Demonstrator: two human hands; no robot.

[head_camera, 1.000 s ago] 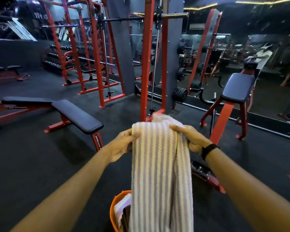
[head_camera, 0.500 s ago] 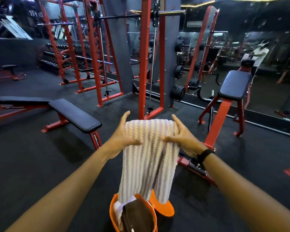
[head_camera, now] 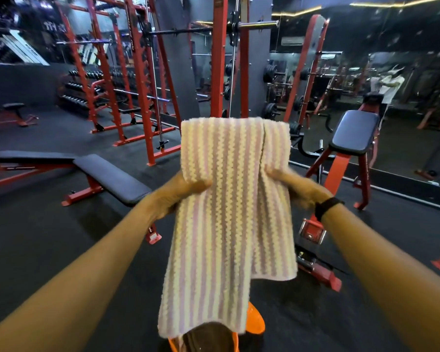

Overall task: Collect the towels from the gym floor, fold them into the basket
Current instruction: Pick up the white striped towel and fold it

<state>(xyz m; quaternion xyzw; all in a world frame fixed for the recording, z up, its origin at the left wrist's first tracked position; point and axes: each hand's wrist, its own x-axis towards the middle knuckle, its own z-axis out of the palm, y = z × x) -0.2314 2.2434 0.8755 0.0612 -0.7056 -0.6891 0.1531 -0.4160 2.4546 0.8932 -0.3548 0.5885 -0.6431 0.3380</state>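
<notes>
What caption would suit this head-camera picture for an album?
Both hands, left hand and right hand, hold a striped towel above an orange basket in a gym.

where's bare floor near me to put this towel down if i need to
Bare black floor lies on the left, between the flat bench and the left arm, and on the right past the right hand, before the mirror wall. Straight ahead is crowded: the orange basket under the striped towel, red machine frames behind.

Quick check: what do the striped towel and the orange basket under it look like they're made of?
Striped towel: soft knitted or terry fabric, judging by its fuzzy zigzag ribs and limp drape; matte. Orange basket: probably moulded plastic, given its smooth, slightly glossy rim. Only a small part shows, so that's uncertain.
</notes>
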